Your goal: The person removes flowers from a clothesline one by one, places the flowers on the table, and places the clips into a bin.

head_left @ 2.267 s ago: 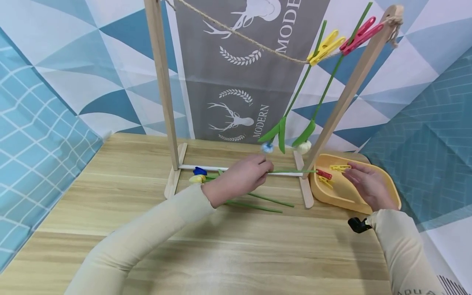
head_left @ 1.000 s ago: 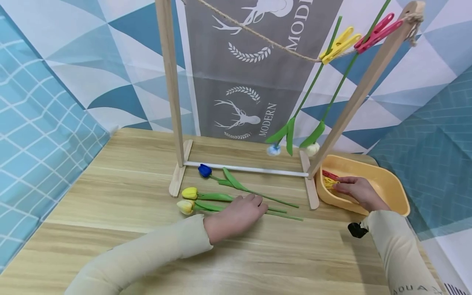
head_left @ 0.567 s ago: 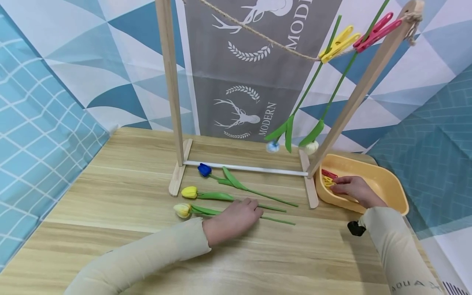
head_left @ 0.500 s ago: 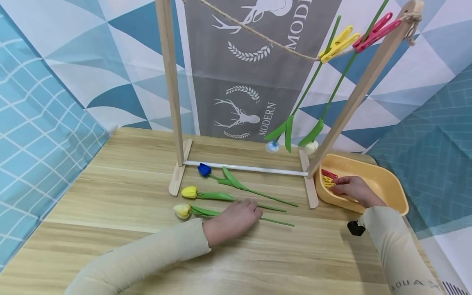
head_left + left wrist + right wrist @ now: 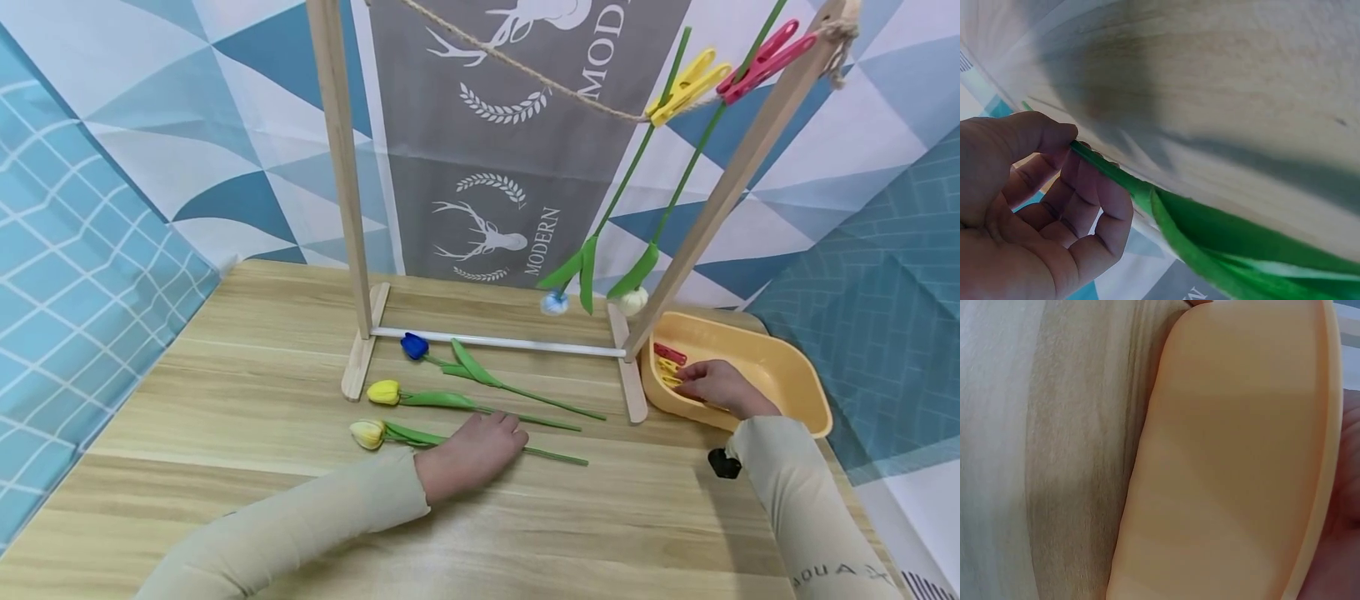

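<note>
In the head view, my left hand (image 5: 476,454) is low over the table, around the stem of a pale yellow tulip (image 5: 367,433). The left wrist view shows thumb and fingers pinching that green stem (image 5: 1107,167) beside its leaf. A yellow tulip (image 5: 384,392) and a blue tulip (image 5: 414,346) lie just beyond, roughly parallel. My right hand (image 5: 723,387) reaches into an orange tray (image 5: 787,367), fingertips at yellow clothespins (image 5: 667,367) beside a red clothespin (image 5: 670,354). Whether it grips one is hidden; in the right wrist view the tray wall (image 5: 1229,456) covers the fingers.
A wooden frame (image 5: 341,167) with a white bottom rod (image 5: 498,342) stands behind the tulips. From its rope (image 5: 517,62), a yellow clothespin (image 5: 686,87) and a pink clothespin (image 5: 767,62) hold a light blue flower (image 5: 555,303) and a white flower (image 5: 632,301) upside down.
My left hand has come down from near the rod to the pale yellow tulip, which has slid slightly left. The right hand, earlier holding a yellow clothespin, is lower in the tray.
</note>
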The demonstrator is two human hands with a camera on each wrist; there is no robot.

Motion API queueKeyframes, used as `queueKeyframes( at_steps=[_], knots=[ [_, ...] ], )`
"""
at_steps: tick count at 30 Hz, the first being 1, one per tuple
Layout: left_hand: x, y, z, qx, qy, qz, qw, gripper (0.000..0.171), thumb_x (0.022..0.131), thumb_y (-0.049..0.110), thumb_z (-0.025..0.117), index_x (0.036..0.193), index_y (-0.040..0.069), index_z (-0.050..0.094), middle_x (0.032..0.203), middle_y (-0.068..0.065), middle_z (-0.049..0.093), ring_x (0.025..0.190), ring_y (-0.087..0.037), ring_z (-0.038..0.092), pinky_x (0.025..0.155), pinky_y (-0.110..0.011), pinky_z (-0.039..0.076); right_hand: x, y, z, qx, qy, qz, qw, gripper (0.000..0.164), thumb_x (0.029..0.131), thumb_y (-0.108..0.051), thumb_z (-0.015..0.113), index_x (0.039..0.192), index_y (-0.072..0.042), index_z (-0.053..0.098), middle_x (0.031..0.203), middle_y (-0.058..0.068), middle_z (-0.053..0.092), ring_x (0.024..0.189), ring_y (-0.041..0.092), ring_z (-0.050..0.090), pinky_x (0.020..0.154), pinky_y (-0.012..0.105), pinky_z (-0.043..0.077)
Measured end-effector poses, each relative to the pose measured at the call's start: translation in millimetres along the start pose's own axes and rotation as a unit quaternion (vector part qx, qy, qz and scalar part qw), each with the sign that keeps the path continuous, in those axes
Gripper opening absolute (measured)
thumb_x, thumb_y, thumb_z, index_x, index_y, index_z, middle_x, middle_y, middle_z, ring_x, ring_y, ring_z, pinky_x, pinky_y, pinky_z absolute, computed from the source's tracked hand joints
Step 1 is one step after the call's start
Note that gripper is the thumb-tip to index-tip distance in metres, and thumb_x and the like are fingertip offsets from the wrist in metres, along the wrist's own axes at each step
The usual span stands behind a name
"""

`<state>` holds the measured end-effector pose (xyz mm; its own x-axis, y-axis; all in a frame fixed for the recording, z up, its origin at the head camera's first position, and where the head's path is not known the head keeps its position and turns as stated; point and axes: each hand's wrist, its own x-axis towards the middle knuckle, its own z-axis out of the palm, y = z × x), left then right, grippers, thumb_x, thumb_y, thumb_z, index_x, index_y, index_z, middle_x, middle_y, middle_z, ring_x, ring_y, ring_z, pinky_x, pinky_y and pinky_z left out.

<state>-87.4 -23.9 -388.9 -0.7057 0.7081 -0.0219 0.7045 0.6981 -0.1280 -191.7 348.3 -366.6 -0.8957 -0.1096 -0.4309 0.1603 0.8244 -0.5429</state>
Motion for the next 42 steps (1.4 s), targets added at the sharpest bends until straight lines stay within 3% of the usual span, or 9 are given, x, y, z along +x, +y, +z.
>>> queueKeyframes(
  at_steps=[8, 16, 24, 29, 35, 42],
  knots=[
    [1.6, 0.6, 4.9, 0.005, -0.011, -0.005, 0.9999, 0.018, 0.084, 0.007, 0.063, 0.099, 0.018, 0.061, 0.098, 0.001, 0.059, 0.091, -0.014, 0.057, 0.066, -0.031, 0.051, 2.3, 0.8, 2.3, -0.066, 0.016, -0.032, 0.997, 0.033, 0.086, -0.015, 0.061, 0.108, 0.01, 0.06, 0.095, 0.017, 0.061, 0.082, 0.023, 0.052, 0.068, 0.027, 0.042],
    [1.3, -0.4, 3.4, -0.013, -0.02, -0.01, 0.9997, 0.021, 0.084, 0.007, 0.063, 0.103, 0.016, 0.061, 0.104, -0.002, 0.061, 0.096, -0.017, 0.059, 0.069, -0.034, 0.052, 3.0, -0.8, 0.9, -0.083, 0.011, -0.038, 0.996, 0.034, 0.087, -0.018, 0.06, 0.108, 0.008, 0.061, 0.1, 0.021, 0.061, 0.086, 0.025, 0.053, 0.072, 0.03, 0.044],
    [-0.2, -4.6, 1.2, -0.025, -0.014, -0.011, 0.9995, 0.02, 0.086, 0.009, 0.06, 0.106, 0.014, 0.061, 0.101, -0.002, 0.062, 0.092, -0.017, 0.06, 0.067, -0.032, 0.053, -7.9, -15.1, -1.1, -0.009, 0.018, -0.004, 1.0, 0.045, 0.09, -0.031, 0.061, 0.114, 0.007, 0.054, 0.094, 0.015, 0.059, 0.075, 0.019, 0.052, 0.062, 0.026, 0.046],
    [-3.0, -10.8, -0.4, -0.059, 0.003, -0.013, 0.9982, 0.018, 0.087, 0.007, 0.058, 0.104, 0.011, 0.062, 0.097, -0.003, 0.061, 0.087, -0.016, 0.059, 0.068, -0.029, 0.053, -18.4, -26.3, -1.7, -0.008, 0.062, -0.013, 0.998, 0.053, 0.092, -0.041, 0.055, 0.118, 0.006, 0.053, 0.104, 0.023, 0.057, 0.083, 0.024, 0.053, 0.064, 0.026, 0.047],
    [-6.3, -21.4, -7.6, -0.134, 0.038, -0.022, 0.99, 0.013, 0.093, 0.016, 0.051, 0.094, 0.01, 0.062, 0.087, -0.001, 0.058, 0.079, -0.015, 0.056, 0.061, -0.027, 0.049, -34.0, -41.2, -0.9, -0.001, 0.158, -0.033, 0.987, 0.054, 0.095, -0.046, 0.046, 0.119, 0.001, 0.056, 0.112, 0.025, 0.058, 0.093, 0.033, 0.058, 0.065, 0.025, 0.047],
    [-3.6, -39.5, -24.7, -0.184, 0.098, -0.04, 0.9773, 0.014, 0.092, 0.015, 0.053, 0.099, 0.006, 0.061, 0.086, -0.004, 0.058, 0.075, -0.015, 0.056, 0.063, -0.029, 0.05, -52.1, -71.0, -2.9, 0.033, 0.239, -0.054, 0.969, 0.055, 0.093, -0.051, 0.045, 0.117, -0.003, 0.058, 0.104, 0.016, 0.061, 0.082, 0.018, 0.059, 0.062, 0.023, 0.047]
  ],
)
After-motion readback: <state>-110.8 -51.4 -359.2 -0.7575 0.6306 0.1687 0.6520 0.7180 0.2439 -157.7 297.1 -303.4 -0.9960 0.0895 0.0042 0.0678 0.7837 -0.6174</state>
